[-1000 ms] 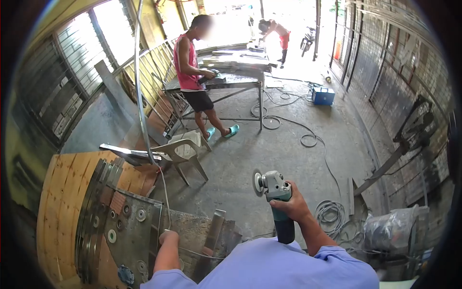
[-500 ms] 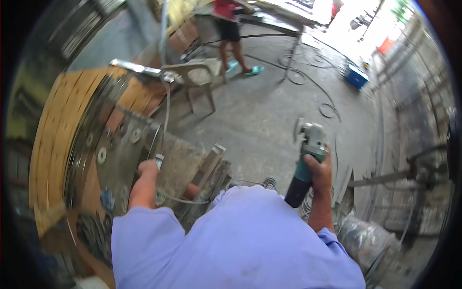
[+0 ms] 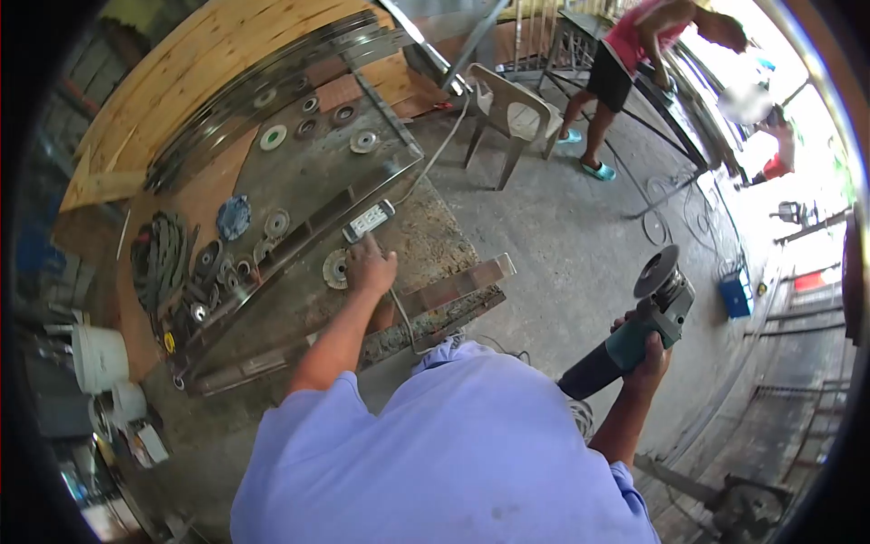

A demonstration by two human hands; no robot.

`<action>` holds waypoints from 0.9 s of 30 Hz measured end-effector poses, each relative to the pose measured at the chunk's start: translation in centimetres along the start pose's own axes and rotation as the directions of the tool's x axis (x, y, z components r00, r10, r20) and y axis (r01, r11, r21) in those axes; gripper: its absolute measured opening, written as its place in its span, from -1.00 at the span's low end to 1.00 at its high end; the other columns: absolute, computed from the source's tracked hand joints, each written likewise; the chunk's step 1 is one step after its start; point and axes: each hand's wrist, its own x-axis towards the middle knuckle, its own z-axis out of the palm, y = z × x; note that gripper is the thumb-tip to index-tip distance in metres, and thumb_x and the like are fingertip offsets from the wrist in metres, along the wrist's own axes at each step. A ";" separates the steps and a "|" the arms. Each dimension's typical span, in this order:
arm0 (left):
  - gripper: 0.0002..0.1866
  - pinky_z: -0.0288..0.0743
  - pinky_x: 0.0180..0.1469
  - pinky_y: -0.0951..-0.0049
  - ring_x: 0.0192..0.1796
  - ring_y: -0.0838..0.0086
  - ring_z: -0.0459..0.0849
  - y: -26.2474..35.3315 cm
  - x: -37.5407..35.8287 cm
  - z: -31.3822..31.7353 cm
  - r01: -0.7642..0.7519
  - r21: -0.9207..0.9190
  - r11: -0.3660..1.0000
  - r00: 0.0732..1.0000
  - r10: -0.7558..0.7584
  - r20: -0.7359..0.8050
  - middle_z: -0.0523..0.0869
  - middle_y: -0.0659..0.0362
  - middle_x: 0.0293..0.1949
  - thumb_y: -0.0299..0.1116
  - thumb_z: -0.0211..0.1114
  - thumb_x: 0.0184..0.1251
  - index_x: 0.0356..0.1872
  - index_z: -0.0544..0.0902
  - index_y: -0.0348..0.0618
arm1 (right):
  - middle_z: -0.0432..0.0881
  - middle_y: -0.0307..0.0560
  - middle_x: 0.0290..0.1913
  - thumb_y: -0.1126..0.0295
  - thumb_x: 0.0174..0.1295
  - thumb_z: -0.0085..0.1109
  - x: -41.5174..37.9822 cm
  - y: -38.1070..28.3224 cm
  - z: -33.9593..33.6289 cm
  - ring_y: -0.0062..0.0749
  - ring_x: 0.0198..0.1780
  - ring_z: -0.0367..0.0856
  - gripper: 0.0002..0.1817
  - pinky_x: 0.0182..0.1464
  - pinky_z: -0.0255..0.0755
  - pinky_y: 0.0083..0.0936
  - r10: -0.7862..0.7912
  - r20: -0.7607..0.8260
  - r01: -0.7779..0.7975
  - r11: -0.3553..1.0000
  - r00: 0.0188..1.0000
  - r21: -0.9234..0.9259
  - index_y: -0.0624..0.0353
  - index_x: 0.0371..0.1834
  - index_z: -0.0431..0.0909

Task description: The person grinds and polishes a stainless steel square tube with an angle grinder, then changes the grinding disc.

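Head view shows the right hand closed around the dark cylindrical body of a tilted angle grinder. The left hand, fingers slightly spread, reaches an oblong power strip, contact unclear, on the rough-grained worktop near its right edge.

Chair on grey concrete floor

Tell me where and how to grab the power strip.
Grip the power strip mid-body across its long sides, from above and the left hand's side. It's long and narrow, face up, so the fingers should straddle it well; the cord leaves its far end, so I'd avoid that.
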 end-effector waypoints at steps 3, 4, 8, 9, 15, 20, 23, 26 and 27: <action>-0.13 0.40 0.36 -0.10 0.32 -0.20 0.52 3.1 -4.1 -0.9 -0.118 0.063 0.991 0.990 0.123 -0.069 0.38 -0.31 0.40 -0.03 0.28 0.35 0.60 0.13 -0.07 | 0.64 0.21 0.00 -0.01 0.13 0.48 2.4 1.1 2.3 -0.02 -0.07 0.74 -0.17 -0.03 0.67 -0.11 0.010 0.181 -0.037 0.989 0.984 0.145 0.39 0.28 0.41; -0.14 0.40 0.36 -0.10 0.31 -0.19 0.52 4.3 -5.2 -0.8 -0.065 0.093 0.994 0.996 0.070 -0.056 0.38 -0.29 0.40 -0.06 0.29 0.35 0.60 0.15 -0.06 | 0.64 0.22 0.01 -0.03 0.14 0.47 3.0 1.5 3.3 -0.01 -0.04 0.73 -0.18 -0.01 0.67 -0.09 0.013 0.240 -0.062 0.978 0.971 0.198 0.40 0.27 0.42; -0.17 0.46 0.30 -0.07 0.28 -0.13 0.56 2.2 -4.7 1.2 0.138 0.037 0.990 0.978 -0.142 0.153 0.37 -0.25 0.40 -0.22 0.27 0.34 0.62 0.13 -0.03 | 0.58 0.12 0.09 -0.17 0.12 0.42 4.4 2.8 6.4 -0.04 0.05 0.67 -0.10 0.09 0.59 -0.13 0.062 0.423 -0.146 0.974 0.904 0.171 0.26 0.36 0.38; -0.17 0.49 0.28 -0.06 0.26 -0.11 0.58 1.4 -4.3 2.0 0.157 -0.019 0.987 0.972 -0.151 0.182 0.38 -0.24 0.39 -0.28 0.25 0.34 0.62 0.12 -0.03 | 0.58 0.09 0.08 -0.21 0.10 0.42 4.3 2.9 6.8 -0.07 0.05 0.66 -0.07 0.08 0.59 -0.14 0.098 0.419 -0.162 0.979 0.903 0.120 0.28 0.34 0.39; -0.05 0.67 -0.16 0.24 -0.15 0.32 0.73 -0.4 -6.8 -0.2 0.043 -0.807 0.589 0.997 0.024 0.071 0.66 -0.04 0.00 -0.56 0.29 0.23 0.65 0.05 0.01 | 0.58 0.08 0.06 -0.28 0.06 0.40 4.2 3.5 8.3 -0.10 0.06 0.66 -0.03 0.08 0.59 -0.15 0.133 0.491 -0.167 0.986 0.861 0.025 0.34 0.30 0.40; -0.22 0.56 0.06 0.36 -0.07 0.46 0.66 8.2 -13.3 -3.4 -0.088 -0.945 0.316 0.674 0.717 0.177 0.72 0.07 -0.05 -0.48 0.19 0.35 0.60 0.15 -0.08 | 0.61 0.14 0.03 -0.30 0.04 0.41 5.9 4.4 10.8 -0.06 0.01 0.69 0.00 0.03 0.62 -0.13 0.108 0.566 -0.237 0.959 0.817 0.158 0.38 0.28 0.40; -0.28 0.51 0.15 0.29 0.00 0.36 0.67 11.2 -13.1 -3.6 -0.174 -0.933 0.315 0.482 0.853 0.198 0.74 0.08 -0.09 -0.35 0.27 0.35 0.53 0.24 -0.13 | 0.61 0.14 0.02 -0.32 0.04 0.40 5.8 4.1 12.0 -0.05 -0.01 0.70 0.01 0.01 0.63 -0.13 0.098 0.543 -0.247 0.947 0.834 0.207 0.40 0.27 0.41; -0.38 0.54 0.07 0.23 -0.04 0.30 0.69 13.4 -9.6 -1.7 -0.350 -0.781 0.518 0.479 0.815 0.326 0.74 0.03 -0.16 -0.26 0.31 0.35 0.39 0.36 -0.17 | 0.60 0.11 0.01 -0.35 0.01 0.38 5.4 3.0 11.5 -0.08 -0.02 0.68 0.04 0.01 0.63 -0.15 0.068 0.513 -0.214 0.949 0.856 0.232 0.41 0.26 0.40; -0.43 0.54 0.04 0.22 -0.07 0.30 0.69 14.5 -8.2 -1.2 -0.517 -0.637 0.573 0.446 0.815 0.371 0.73 0.01 -0.19 -0.26 0.31 0.35 0.34 0.39 -0.19 | 0.60 0.10 0.00 -0.35 0.00 0.39 5.0 2.6 11.0 -0.09 -0.02 0.68 0.04 0.01 0.63 -0.15 0.057 0.502 -0.204 0.948 0.863 0.243 0.41 0.26 0.40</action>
